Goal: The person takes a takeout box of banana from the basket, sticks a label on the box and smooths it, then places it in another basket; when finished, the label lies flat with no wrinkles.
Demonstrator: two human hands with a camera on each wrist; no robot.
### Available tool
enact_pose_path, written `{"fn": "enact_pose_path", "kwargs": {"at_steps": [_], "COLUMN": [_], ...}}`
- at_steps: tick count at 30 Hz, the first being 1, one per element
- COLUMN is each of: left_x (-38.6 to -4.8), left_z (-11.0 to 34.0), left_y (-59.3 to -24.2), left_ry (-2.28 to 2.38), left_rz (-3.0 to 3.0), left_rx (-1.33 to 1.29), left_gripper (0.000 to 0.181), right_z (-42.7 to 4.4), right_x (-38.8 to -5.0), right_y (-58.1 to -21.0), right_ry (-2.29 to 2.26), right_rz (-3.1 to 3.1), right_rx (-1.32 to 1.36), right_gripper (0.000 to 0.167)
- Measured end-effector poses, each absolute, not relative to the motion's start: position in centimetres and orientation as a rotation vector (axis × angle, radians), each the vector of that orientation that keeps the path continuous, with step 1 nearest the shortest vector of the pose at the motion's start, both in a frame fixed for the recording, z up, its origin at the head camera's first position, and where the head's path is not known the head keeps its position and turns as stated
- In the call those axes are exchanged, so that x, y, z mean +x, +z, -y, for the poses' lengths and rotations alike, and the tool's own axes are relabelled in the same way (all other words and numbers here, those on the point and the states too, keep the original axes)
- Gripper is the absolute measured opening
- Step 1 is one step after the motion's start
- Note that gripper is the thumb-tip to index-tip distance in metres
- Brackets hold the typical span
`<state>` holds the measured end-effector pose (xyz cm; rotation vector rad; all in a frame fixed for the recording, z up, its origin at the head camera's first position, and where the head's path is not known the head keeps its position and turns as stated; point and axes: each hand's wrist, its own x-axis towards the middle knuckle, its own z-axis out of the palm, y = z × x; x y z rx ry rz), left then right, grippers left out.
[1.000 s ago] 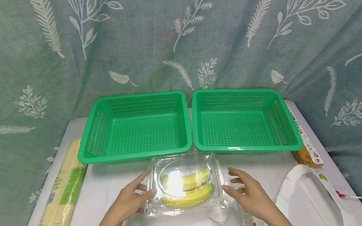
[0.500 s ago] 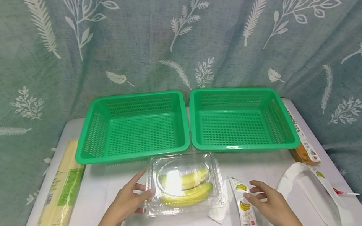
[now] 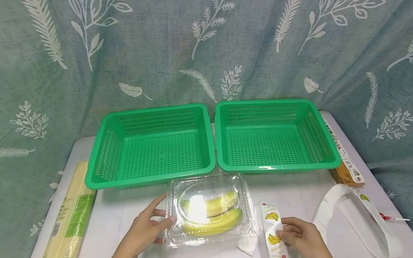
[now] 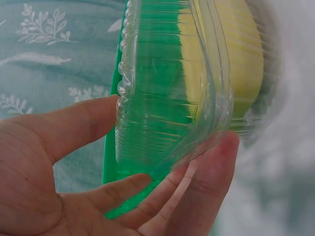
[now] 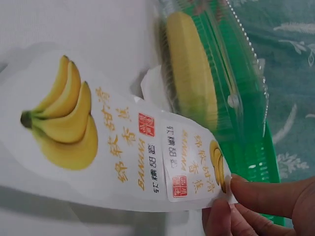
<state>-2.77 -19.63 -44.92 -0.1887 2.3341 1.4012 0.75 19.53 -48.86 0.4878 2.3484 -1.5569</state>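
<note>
A clear plastic clamshell box (image 3: 249, 211) with bananas (image 3: 213, 225) inside lies at the table's near middle, lid down. My left hand (image 3: 143, 232) holds its left end; in the left wrist view the thumb and a fingertip touch opposite edges of the box wall (image 4: 147, 113). To the right of the box, my right hand (image 3: 303, 241) pinches a white strip of banana stickers (image 3: 276, 251) between thumb and fingers. The right wrist view shows printed bananas and red stamps on the strip (image 5: 133, 187), its end at my fingertips. The strip's lower end leaves the head view.
Two green baskets (image 3: 152, 178) (image 3: 279, 168) stand side by side behind the box. A long pale package (image 3: 66, 219) lies left, a printed carton (image 3: 349, 170) right. A looped white strip (image 3: 390, 239), a red-tipped white stick (image 3: 389, 218) and a paper scrap (image 3: 248, 245) lie nearby.
My right hand has left the box's right side, moved right and down, and taken hold of the sticker strip, which has shifted slightly left. The left hand has stayed on the box.
</note>
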Motion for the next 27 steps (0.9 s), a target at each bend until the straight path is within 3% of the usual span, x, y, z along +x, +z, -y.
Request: {"fn": "enact_pose_path", "kwargs": {"at_steps": [8,14,19,24,27], "left_x": [-2.6,-2.0,-1.1,0.3,0.9], "left_z": [19.5,18.0,13.9,8.8,6.7], "left_y": [-44.9,-44.2,-43.7,-43.9,-44.0], "left_ry": [1.398,1.269,1.483,1.613,1.578], "left_rz": [-2.356,-2.808,-2.965,-2.61,-2.408], "left_rx": [-0.211,-0.152,0.003,0.272,0.388], "left_gripper": [0.081,0.067,0.05,0.031,0.031], "right_z": [-19.1,-18.7,-18.3,-17.8,-17.5], "right_x": [1.0,1.2,1.6,2.2,2.5], "right_y": [-48.5,-47.4,-45.9,-43.9,-42.8], "right_ry": [-1.556,-1.594,-1.656,-1.701,-1.724], "right_rz": [-2.325,-2.333,-2.346,-2.34,-2.329], "right_rx": [0.558,0.556,0.504,0.475,0.466], "right_gripper": [0.031,0.027,0.022,0.023,0.024]}}
